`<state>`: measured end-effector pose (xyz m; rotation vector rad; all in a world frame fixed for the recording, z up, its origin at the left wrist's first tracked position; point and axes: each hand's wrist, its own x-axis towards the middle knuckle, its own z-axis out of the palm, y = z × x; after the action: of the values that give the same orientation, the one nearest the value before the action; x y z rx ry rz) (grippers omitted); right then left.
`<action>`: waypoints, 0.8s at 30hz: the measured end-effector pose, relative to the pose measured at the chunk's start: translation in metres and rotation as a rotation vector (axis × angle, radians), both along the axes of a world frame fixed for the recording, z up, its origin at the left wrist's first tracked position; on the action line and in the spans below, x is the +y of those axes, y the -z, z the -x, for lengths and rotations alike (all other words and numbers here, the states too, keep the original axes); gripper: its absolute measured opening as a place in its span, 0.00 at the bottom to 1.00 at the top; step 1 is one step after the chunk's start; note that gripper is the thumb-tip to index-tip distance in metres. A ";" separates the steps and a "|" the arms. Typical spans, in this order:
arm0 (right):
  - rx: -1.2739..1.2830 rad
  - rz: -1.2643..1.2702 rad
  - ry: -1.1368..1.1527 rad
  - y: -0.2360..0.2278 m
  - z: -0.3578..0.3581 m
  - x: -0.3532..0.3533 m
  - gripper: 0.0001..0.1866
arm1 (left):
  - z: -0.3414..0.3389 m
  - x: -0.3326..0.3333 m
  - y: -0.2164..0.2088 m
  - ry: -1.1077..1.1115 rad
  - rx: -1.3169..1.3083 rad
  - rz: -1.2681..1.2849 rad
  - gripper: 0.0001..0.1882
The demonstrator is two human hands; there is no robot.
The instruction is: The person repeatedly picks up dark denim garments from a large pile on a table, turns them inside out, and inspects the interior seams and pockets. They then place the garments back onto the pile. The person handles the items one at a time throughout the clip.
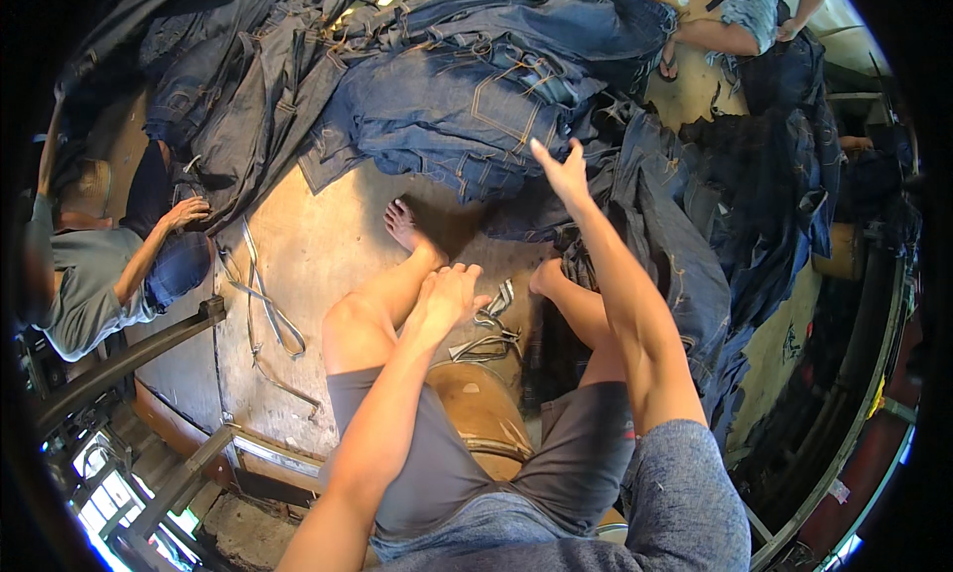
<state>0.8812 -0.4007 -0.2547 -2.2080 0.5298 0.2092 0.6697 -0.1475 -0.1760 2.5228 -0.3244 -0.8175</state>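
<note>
Two bare hands, both empty: right hand (564,170) spread open, reaching for the heaped jeans (476,106), likely heavy, limp denim, best gripped at the waistband; left hand (447,299) loosely curled at the knee.

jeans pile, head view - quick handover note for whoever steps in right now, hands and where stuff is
Left hand: empty, loosely curled, resting by the left knee above the grey fabric strips.
Right hand: open, fingers spread, stretched out to the edge of the jeans pile; nothing gripped yet.
Things: dark blue jeans heaped across the wooden floor ahead and to the right; more strips lie to the left.
Done: cannot tell from this view.
Left: no garment is in hand yet.
A person sits at the left.
</note>
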 end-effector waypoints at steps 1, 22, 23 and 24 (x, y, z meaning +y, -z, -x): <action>0.011 -0.008 0.033 0.007 -0.018 -0.002 0.78 | -0.003 -0.002 -0.005 -0.006 -0.025 0.009 0.31; 0.144 0.169 -0.165 -0.051 0.094 0.085 0.51 | -0.062 0.018 -0.028 -0.918 -0.380 0.502 0.22; 0.102 0.122 -0.171 -0.051 0.123 0.097 0.52 | -0.064 0.020 -0.029 -1.009 -0.371 0.504 0.23; 0.217 0.095 -0.182 -0.049 0.150 0.110 0.52 | -0.065 0.022 -0.029 -1.015 -0.380 0.513 0.24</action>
<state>0.7313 -0.2907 -0.2059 -2.3416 0.4634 0.5346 0.7348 -0.1253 -0.1466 1.9333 0.5428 0.1385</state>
